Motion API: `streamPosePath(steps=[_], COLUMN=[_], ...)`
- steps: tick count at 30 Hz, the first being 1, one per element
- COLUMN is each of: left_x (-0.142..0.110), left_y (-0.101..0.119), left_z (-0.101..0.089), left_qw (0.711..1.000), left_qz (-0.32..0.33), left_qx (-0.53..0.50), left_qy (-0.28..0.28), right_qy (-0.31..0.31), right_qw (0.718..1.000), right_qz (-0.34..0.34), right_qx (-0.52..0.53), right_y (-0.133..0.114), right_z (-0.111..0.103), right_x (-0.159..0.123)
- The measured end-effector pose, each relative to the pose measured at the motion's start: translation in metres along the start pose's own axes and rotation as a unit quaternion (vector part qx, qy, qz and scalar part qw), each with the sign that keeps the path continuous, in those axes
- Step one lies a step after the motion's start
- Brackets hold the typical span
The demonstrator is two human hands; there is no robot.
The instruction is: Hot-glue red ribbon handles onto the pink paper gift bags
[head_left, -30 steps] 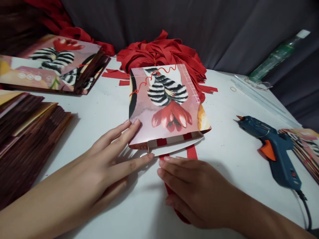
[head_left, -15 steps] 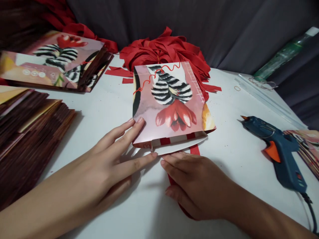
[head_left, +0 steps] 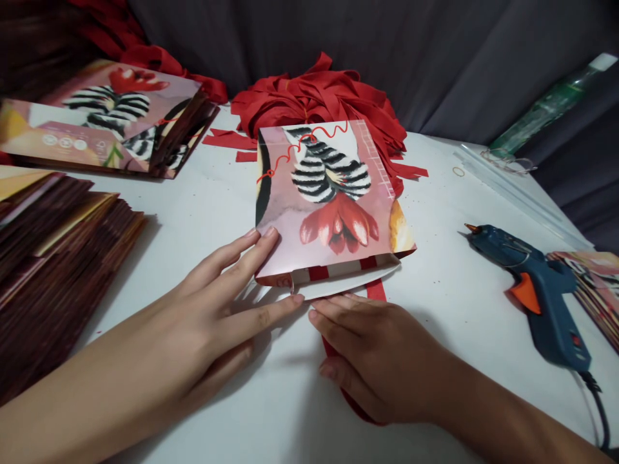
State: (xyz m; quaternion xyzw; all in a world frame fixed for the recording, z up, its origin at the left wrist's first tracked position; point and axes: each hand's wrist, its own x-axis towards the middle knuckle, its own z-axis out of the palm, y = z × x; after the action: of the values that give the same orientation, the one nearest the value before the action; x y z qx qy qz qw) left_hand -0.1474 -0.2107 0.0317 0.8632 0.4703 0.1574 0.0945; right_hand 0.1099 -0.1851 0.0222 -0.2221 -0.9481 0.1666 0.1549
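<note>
- Dark curtain across the back, white table under everything.
- So the bag is mid-frame, lying flat, just past both hands. Looks like its long axis runs away from them, with the open end facing them.
- Left hand has its fingers spread wide, tips on the bag's lower left corner and one by the lip. It reaches farther up the bag than the other one.
- Right hand is palm down, fingers close together, tips right at the lip. It covers part of the red ribbon; can't tell if it's actually pinching any.
- Container-wise: the bag's mouth gapes a bit and there's red ribbon in it, over white lining. Bottle, upper right, is greenish, but no clue what's in it.
- Big ribbon pile sits right behind the bag, top centre.
- Glue gun lies at the right, nearer the right hand, beside more bags.
- Stacks fill the left side.
</note>
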Motion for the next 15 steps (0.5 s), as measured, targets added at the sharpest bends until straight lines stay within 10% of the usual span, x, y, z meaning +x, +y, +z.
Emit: streamPosePath(steps=[15], left_x=[0.004], left_y=[-0.001], left_z=[0.001], left_qw=[0.999], left_qz=[0.045], left_qx=[-0.004], left_qy=[0.028], right_qy=[-0.008], right_qw=[0.968], right_qz=[0.196], right_qx=[-0.158], right_y=[0.007], right_z=[-0.016], right_x=[-0.021])
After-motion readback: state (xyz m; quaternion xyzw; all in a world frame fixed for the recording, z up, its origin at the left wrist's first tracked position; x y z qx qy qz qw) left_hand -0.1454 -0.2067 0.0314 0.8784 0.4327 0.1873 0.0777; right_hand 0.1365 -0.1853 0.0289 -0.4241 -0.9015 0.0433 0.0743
